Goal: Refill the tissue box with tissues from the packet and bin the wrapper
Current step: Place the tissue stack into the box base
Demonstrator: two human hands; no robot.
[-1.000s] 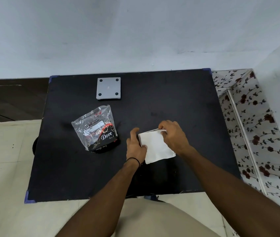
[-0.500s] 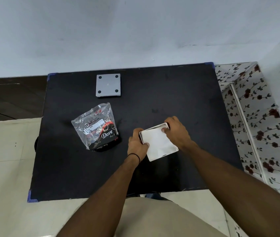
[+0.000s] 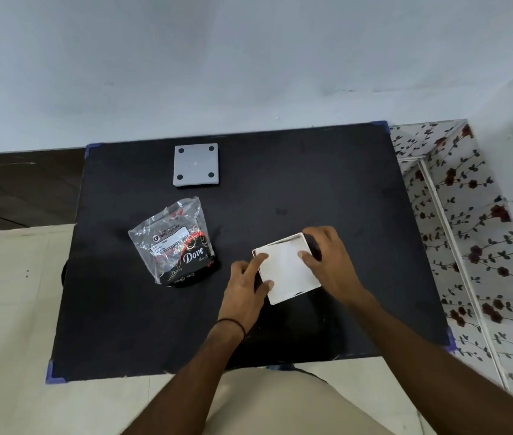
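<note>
A square tissue box with dark sides sits on the black table, its open face filled with flat white tissues. My left hand grips its left edge, with a finger laid across the near-left corner of the tissues. My right hand holds the right side, thumb resting on the white surface. To the left lies the clear plastic tissue packet, printed "Dove", crumpled and flat on the table. A grey square panel with four dark dots lies at the back of the table.
A pale wall runs behind the table. A floral-patterned rack stands to the right of the table. Pale floor tiles lie to the left. No bin is in view.
My right hand has slid from the far-left corner of the tissues to the box's right side. My left fingers now reach onto the white surface. The box has turned slightly.
</note>
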